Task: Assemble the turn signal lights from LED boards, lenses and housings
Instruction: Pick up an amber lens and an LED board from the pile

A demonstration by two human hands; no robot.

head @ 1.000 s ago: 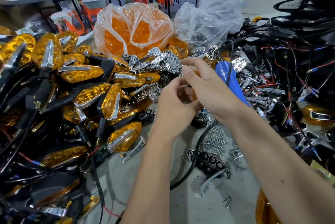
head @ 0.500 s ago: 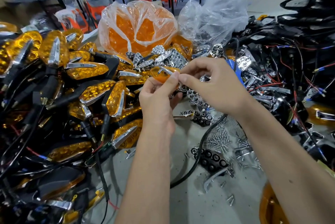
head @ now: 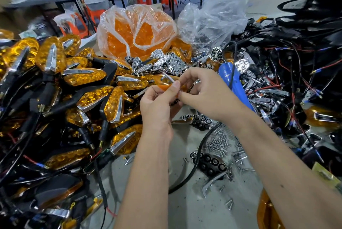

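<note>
Both hands meet above the counter (head: 185, 210): the left hand (head: 157, 102) and right hand (head: 205, 93) pinch an amber lens (head: 164, 85) with a chrome strip (head: 169, 78). Finished lights (head: 77, 84) pile left, a lens bag (head: 137, 30) behind, screws (head: 218, 143) below.

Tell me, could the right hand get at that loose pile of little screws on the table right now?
Probably not at once: the right hand and left hand both pinch an amber lens. The screws lie uncovered just below it.

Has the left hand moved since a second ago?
Yes. The left hand has shifted left, away from the blue tool, and now pinches an amber lens.
</note>
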